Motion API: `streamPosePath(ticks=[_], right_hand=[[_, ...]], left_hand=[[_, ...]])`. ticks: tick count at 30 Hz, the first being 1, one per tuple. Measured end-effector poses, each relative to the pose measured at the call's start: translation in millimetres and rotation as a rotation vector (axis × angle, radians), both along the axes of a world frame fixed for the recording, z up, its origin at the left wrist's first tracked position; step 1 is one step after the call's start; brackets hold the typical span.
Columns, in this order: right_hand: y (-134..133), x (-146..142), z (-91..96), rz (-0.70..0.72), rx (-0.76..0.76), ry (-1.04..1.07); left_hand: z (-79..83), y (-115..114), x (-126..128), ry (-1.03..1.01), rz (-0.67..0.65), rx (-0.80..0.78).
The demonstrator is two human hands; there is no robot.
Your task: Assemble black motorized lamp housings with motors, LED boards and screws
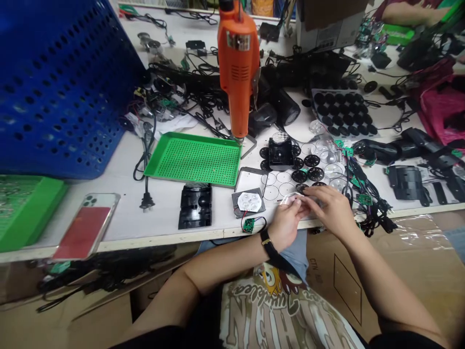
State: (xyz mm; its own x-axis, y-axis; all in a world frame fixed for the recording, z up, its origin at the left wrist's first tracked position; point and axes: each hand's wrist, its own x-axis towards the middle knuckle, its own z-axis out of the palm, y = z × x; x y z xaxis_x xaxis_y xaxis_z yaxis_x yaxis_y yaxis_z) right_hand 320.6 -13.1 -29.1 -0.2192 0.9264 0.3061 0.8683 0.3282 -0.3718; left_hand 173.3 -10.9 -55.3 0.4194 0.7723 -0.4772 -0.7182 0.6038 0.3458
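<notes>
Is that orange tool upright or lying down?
Upright, nose down: the orange tool has its narrow end pointing down near a corner of the green tray. Whether it touches anything, I cannot tell.

A perforated green plastic tray (194, 157) is flanked by a glossy phone (87, 225), left, and shiny black plastic housing (196, 206), in front; a smooth orange plastic driver (239, 72) hangs near its far right corner.

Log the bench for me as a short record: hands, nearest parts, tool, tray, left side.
Left hand: fingers close to the right hand, near the front of the table
Held piece: unclear
Nearest parts: white lens plate, green circuit board, black discs
Tool: orange electric screwdriver, tip down
Tray: green perforated tray
Left side: smartphone, blue basket
</notes>
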Motion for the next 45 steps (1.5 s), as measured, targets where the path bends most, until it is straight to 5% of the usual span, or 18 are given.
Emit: streamPosePath(ticks=[5,7,9,11,14,19,23,30,35,39,45], right_hand=[[19.4,4.4,11.7,-0.007,-0.065,-0.108],[30.5,13.3,26.8,-0.148,0.064,-0.069],[39.1,20.6,43.7,-0.383,0.264,0.110],[41.3,19.8,54.9,-0.492,0.265,0.436],[30.8,-1.2,51.5,-0.389,-0.086,0.815],[8.6,-56.9,21.3,-0.227,-0.425,1.090],[7.1,-87.5,16.1,-0.182,-0.520,1.175],[5.4,-115.1,25.0,-0.092,-0.535,1.041],[13.0,-130.0,38.4,0.067,-0.429,0.701],[59.1,-155.7,43.1,0.254,-0.147,0.320],[141.8,-208.7,28.8,0.349,-0.227,0.057]], left_hand=[[-3.3,-1.7,6.7,0.028,0.014,-0.004],[-2.7,-3.8,6.2,0.032,0.003,-0.028],[0.3,-8.4,-1.0,0.013,-0.058,-0.063],[7.2,-14.6,-17.5,-0.002,-0.227,-0.037],[26.0,-21.1,-57.1,0.211,-0.460,0.307],[56.7,-10.9,-120.7,1.159,-0.011,1.040],[55.7,-1.4,-139.8,1.487,0.126,1.362],[48.0,-7.4,-154.2,1.527,0.125,1.347],[43.6,-14.8,-190.2,1.509,0.097,1.272],[37.2,-25.0,-219.2,1.530,0.143,1.190],[34.4,-38.2,-236.4,1.481,0.223,1.134]])
